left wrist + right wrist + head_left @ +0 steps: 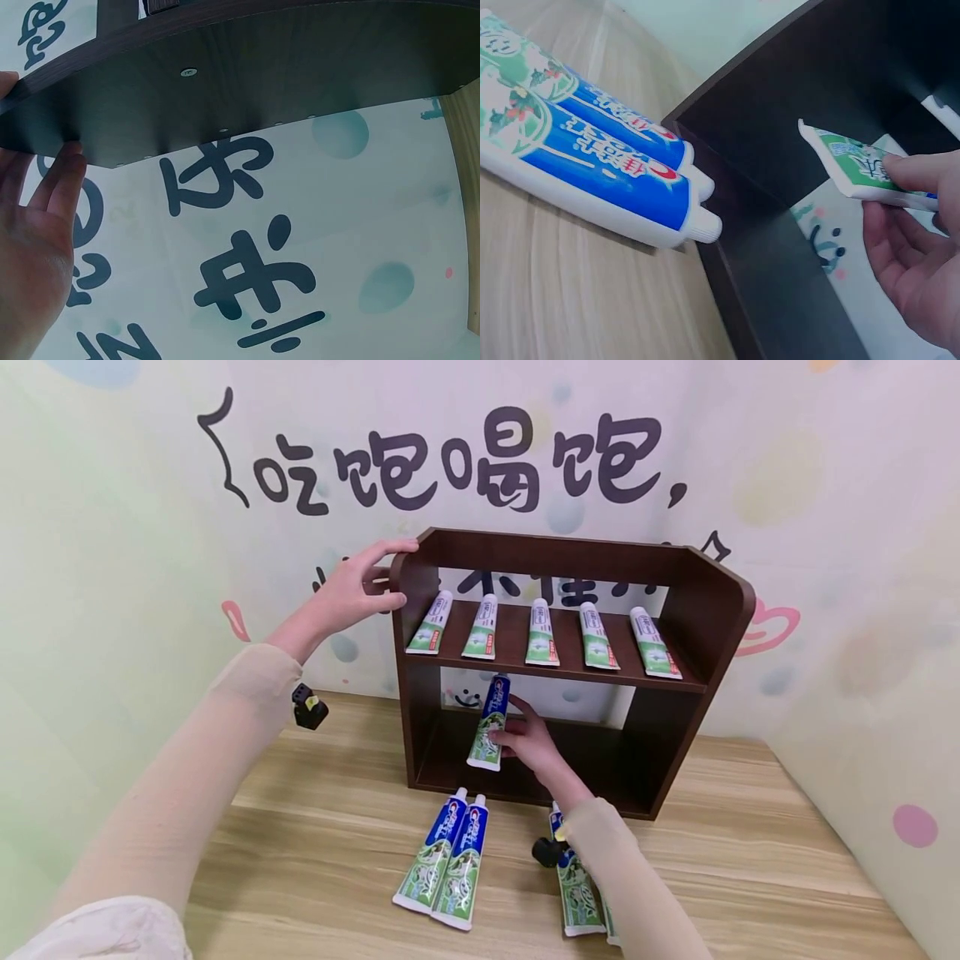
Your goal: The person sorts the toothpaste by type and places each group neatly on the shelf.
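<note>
In the head view a dark brown two-tier shelf (540, 681) stands on the wooden table. My left hand (352, 589) holds the upper corner of its left side panel, with fingertips at the top edge and thumb by the front edge; the left wrist view shows fingers (67, 176) against the panel's outer face. My right hand (531, 743) grips a blue-and-green toothpaste tube (489, 722) between thumb and fingers, cap up and tilted, in front of the lower compartment's left part. The right wrist view shows the thumb (915, 172) across the tube's printed face.
Several green-and-white toothpaste tubes (540, 635) lie in a spaced row on the upper tier. Two blue-and-green tubes (450, 864) lie side by side on the table (315, 860) before the shelf. More such tubes (577, 893) lie partly under my right forearm. A printed wall (360, 410) stands behind.
</note>
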Tool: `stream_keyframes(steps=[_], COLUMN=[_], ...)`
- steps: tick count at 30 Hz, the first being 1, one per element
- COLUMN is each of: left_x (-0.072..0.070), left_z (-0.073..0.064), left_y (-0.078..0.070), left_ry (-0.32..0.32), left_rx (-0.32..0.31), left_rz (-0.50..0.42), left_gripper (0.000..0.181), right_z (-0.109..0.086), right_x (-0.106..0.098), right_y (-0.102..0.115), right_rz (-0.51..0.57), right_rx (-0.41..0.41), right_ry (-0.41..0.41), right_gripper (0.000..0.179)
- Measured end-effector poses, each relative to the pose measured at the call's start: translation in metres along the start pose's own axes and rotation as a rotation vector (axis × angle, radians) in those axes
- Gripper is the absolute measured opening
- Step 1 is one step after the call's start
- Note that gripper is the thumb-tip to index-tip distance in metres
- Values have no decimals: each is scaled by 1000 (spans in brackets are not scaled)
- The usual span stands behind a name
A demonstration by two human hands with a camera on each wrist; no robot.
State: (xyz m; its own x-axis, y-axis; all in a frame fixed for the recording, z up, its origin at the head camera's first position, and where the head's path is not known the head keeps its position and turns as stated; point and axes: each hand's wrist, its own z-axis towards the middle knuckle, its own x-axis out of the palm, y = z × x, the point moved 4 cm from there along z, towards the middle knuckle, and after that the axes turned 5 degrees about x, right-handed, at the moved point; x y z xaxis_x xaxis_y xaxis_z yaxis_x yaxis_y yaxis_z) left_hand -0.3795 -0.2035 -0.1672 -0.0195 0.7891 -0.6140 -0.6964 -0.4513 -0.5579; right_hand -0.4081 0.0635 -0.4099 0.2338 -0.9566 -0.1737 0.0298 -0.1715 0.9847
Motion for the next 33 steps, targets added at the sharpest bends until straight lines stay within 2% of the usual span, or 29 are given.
stream_keyframes(steps=[5, 12, 20, 23, 27, 33], left_x=[1, 1, 0, 0, -1, -1], left_z=[2, 3, 0, 0, 0, 1], left_y=[-1, 1, 2, 1, 1, 1], left_ry=[7, 15, 17, 16, 16, 20], left_rx=[5, 3, -4, -3, -7, -11], left_rz=[9, 40, 52, 57, 56, 48], left_gripper=[61, 62, 61, 61, 61, 62], right_z=[16, 30, 42, 42, 40, 34], right_x=[12, 29, 51, 57, 64, 73], right_y=[-9, -17, -29, -32, -32, -25], right_rz=[41, 90, 82, 95, 130, 53], right_rx=[-42, -68, -81, -75, -57, -71], right_ry=[-34, -72, -84, -60, 29, 98], right_gripper=[79, 79, 76, 78, 85, 87])
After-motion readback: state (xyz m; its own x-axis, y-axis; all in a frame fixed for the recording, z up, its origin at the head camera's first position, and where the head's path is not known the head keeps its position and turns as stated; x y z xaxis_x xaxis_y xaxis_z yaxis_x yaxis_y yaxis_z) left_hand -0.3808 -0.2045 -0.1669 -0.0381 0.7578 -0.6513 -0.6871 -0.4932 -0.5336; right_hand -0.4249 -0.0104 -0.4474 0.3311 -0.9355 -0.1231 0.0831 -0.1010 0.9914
